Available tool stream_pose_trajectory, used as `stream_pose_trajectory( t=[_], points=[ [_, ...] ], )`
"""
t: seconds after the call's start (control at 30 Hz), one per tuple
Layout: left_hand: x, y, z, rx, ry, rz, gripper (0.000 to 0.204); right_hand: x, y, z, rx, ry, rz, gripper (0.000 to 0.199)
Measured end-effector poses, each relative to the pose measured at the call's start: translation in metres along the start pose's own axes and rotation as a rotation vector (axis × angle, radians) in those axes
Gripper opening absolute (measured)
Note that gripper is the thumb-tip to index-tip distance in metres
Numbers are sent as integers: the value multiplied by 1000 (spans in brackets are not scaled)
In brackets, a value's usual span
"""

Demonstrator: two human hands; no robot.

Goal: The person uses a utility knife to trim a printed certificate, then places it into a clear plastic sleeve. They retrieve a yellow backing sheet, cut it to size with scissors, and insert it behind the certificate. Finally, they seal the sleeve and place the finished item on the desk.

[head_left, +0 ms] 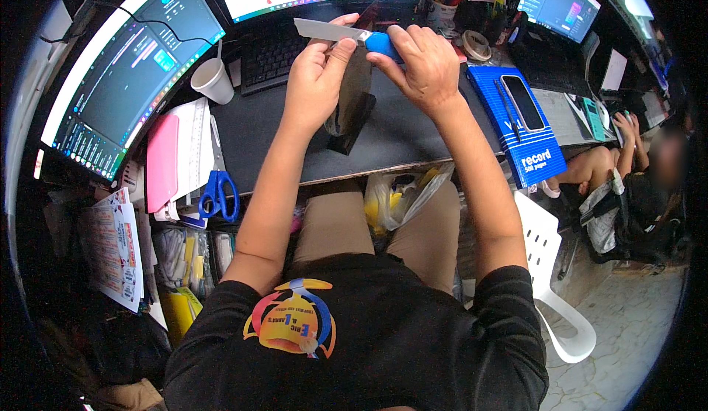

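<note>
My right hand (424,64) is closed around the blue handle of a knife (328,31), above the desk in front of the large screen. The broad grey blade points left. My left hand (318,79) pinches the blade between thumb and fingers, close to where it meets the handle. Just below my hands, a dark upright slab-like thing (354,94) stands on the black desk top (273,134); I cannot make out its kind. Part of a keyboard (269,63) shows behind my left hand.
Left of my arms are a white cup (213,80), blue scissors (219,195), a pink folder (163,161) and a screen (129,79). A blue record book (527,149) with a phone (522,102) on it lies right. Farther right are a white chair (542,245) and another person (634,167).
</note>
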State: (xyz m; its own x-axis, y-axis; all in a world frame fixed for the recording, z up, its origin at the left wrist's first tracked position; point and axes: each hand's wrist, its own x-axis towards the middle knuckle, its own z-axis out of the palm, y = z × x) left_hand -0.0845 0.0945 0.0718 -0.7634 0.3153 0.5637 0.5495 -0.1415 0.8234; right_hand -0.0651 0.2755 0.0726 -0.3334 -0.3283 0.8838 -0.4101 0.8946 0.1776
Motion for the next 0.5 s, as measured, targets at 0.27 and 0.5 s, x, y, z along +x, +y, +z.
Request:
stream_pose_trajectory(
  t=[0.27,0.5],
  points=[
    [-1,-4,5,-40,60,29,38,-1,-6,-1,339,-58,174,35],
    [-6,-1,4,-82,79,-106,36,-10,-47,-11,1339,-261,976,40]
  ],
)
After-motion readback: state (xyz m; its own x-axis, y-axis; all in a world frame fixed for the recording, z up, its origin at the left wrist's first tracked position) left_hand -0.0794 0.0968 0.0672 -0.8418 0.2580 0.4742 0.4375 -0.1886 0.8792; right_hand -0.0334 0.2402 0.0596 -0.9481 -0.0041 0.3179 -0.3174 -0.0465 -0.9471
